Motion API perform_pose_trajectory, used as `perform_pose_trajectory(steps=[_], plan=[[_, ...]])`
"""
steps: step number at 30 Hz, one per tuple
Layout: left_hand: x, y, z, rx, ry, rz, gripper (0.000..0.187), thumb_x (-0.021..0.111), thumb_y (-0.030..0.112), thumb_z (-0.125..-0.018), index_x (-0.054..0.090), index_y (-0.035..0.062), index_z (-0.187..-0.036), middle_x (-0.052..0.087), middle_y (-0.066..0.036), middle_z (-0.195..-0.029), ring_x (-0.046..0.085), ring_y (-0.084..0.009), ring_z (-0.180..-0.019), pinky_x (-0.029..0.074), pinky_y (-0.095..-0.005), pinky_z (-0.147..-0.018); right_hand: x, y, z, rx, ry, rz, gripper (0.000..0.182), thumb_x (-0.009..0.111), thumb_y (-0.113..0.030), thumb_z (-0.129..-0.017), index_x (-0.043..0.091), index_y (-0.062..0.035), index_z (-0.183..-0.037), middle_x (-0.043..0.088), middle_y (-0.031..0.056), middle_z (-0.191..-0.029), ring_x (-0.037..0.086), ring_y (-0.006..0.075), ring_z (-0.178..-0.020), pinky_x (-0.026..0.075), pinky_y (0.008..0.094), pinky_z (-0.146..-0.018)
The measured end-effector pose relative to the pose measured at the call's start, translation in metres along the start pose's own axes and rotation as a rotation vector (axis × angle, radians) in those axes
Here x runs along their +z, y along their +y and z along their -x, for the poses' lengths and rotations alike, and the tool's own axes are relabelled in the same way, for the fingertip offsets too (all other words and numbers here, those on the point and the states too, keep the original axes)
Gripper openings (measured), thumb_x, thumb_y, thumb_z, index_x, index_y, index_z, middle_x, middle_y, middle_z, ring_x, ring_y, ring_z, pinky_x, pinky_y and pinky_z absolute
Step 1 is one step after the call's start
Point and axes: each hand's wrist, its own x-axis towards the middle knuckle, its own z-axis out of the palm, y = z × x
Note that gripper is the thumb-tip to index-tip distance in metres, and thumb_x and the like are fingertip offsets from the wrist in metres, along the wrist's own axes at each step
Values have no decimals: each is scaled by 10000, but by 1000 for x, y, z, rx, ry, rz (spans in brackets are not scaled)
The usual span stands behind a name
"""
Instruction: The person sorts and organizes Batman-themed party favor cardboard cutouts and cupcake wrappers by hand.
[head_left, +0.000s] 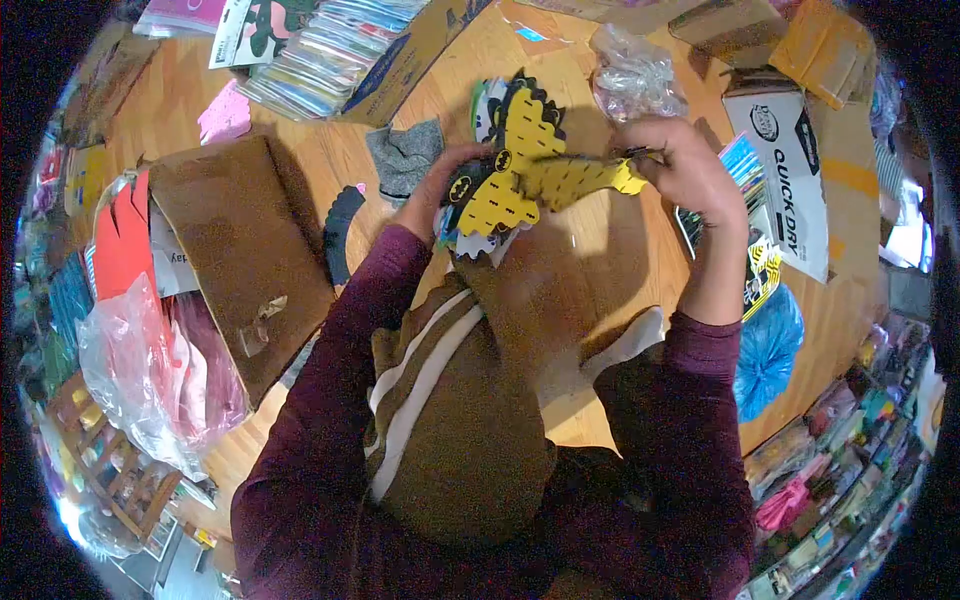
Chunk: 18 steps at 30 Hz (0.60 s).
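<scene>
My left hand (450,190) is closed round the left edge of a stack of scalloped yellow and black paper pieces (525,125) with bat emblems. White and green pieces show at the edges of that stack. My right hand (690,170) pinches the right end of another yellow and black piece (575,180), which is blurred and stretches toward the stack. A grey cloth (404,158) lies left of my left hand, and a dark scalloped piece (343,232) is on the wooden floor (300,150) further left.
At the left stands an open cardboard box (235,250) with red sheets and clear plastic. Packaged sheets (335,55) fill a box at the top. A crumpled clear bag (638,75), a Quick Dry box (785,180) and a blue bag (768,355) are at the right.
</scene>
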Motion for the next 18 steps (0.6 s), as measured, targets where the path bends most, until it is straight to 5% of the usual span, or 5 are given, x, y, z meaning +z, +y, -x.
perform_pose_trajectory(steps=[6, 7, 10, 13, 18], plan=[[61, 52, 22, -46, -53, 263, 295, 439, 213, -864, 485, 72, -1119, 533, -90, -1098, 531, -144, -963, 423, -265, -852, 23, -61, -54, -168, -406, 467, 247, 564, 26, -592, 609, -84, -808, 592, 109, -765, 571, 283, -795, 441, 381, -677], [59, 32, 24, 253, 12, 112, 355, 461, 308, -854, 490, 56, -1103, 590, -80, -985, 579, -151, -859, 474, -252, -762, 34, -65, -63, -164, -405, 468, 247, 564, 26, -592, 609, -84, -808, 592, 109, -765, 571, 283, -795, 441, 381, -677], [57, 29, 15, 148, -14, 223, 376, 467, 329, -846, 491, 55, -1102, 595, -78, -972, 585, -153, -840, 479, -254, -751, 62, -60, -74, -159, -283, 481, 269, 578, 5, -591, 609, -99, -837, 587, 82, -755, 560, 288, -783, 434, 393, -706], [47, 30, 7, -9, -33, 386, 408, 476, 361, -834, 493, 54, -1102, 603, -75, -952, 594, -155, -812, 486, -258, -735, 69, -54, -74, -349, 18, 611, 291, 606, -19, -571, 595, -80, -856, 593, 68, -801, 551, 290, -818, 435, 375, -733], [47, 31, 5, -182, -17, 565, 469, 501, 419, -804, 505, 48, -1090, 606, -75, -943, 606, -163, -770, 495, -259, -700, 60, -20, -36, -71, 795, 159, 278, 674, -114, -643, 571, -31, -888, 591, 82, -830, 554, 225, -805, 440, 306, -700]])
